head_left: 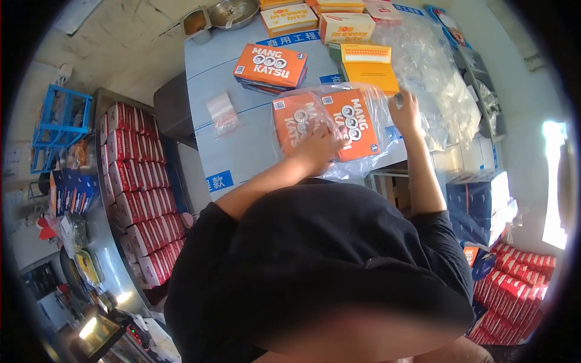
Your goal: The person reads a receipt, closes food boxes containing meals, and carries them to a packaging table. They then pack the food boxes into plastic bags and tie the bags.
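Two orange boxes printed MANG KATSU, the left box [285, 112] and the right box [358, 124], lie side by side inside a clear plastic bag [354, 170]. My left hand [318, 148] rests across them, fingers spread over the plastic near where they meet. To the right, my right hand [407, 112] is raised by the bag's right side, just below a yellow box [372, 78]. Its fingers are curled and seem to pinch the bag's thin edge, though the contact is hard to make out. Behind the bag sits another stack of orange boxes [270, 65].
A pile of clear plastic bags [433, 78] covers the table's right side. Small clear packets [224, 115] lie at left. More yellow and white boxes [290, 21] and metal bowls [233, 12] stand at the back. Red-and-white boxes [142, 199] fill a rack at left.
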Motion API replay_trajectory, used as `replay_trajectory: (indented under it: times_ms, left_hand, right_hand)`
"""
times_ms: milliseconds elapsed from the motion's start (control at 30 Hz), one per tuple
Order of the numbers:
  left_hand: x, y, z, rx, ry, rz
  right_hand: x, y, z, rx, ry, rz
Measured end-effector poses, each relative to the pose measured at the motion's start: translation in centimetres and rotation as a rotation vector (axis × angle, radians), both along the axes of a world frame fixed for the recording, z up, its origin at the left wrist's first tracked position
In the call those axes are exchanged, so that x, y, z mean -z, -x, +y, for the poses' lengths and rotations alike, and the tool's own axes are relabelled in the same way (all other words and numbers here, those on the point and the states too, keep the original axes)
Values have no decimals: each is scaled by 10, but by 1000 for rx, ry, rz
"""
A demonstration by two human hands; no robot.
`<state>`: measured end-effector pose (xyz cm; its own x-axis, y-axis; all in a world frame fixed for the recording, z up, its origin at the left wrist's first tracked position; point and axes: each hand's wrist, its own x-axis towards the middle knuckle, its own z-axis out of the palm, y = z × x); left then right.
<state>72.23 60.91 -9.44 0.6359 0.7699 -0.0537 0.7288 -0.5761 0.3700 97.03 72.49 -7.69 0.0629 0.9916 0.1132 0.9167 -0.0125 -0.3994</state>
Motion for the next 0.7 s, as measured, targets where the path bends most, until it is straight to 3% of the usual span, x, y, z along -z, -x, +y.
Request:
replay_trajectory:
  times_ms: [33,67,133,167,233,267,300,333,400,467,533,600,667,700]
  left_hand:
    - [4,4,-4,6,-124,-95]
    - [8,5,-6,-1,-121,-92]
    - [11,3,-8,30,-88,-218]
    - [10,2,-11,38,-11,-232]
    - [47,-6,-21,-12,-97,-272]
    - [61,-7,-21,-54,-175,-308]
    - [38,3,-19,-26,69,-261]
    - [15,14,-19,-43,69,-259]
    - [-13,28,-24,-133,203,-364]
    - [-1,31,-22,-79,60,-487]
    - [-39,30,-22,-77,172,-115]
    - [-11,26,-11,-48,112,-157]
    - [14,29,-5,-3,27,-346]
    - [-2,34,-5,34,0,-504]
  right_hand:
    - [-45,40,2,-146,-105,116]
    - [-50,69,17,-364,-342,90]
    - [-64,143,30,-715,-245,111]
    - [-52,179,41,-768,-62,-2]
    - [-25,237,48,-707,-66,-358]
    - [-20,247,59,-724,-74,-360]
    - [-15,258,69,-701,65,-418]
    - [-11,268,77,-675,207,-473]
    - [-27,274,91,-679,328,-373]
    - [-29,267,116,-585,437,-156]
    - [-90,219,97,-739,357,-102]
    - [-138,171,78,-808,276,-126]
    - [-172,120,58,-986,175,-97]
    - [-191,95,46,-999,218,-162]
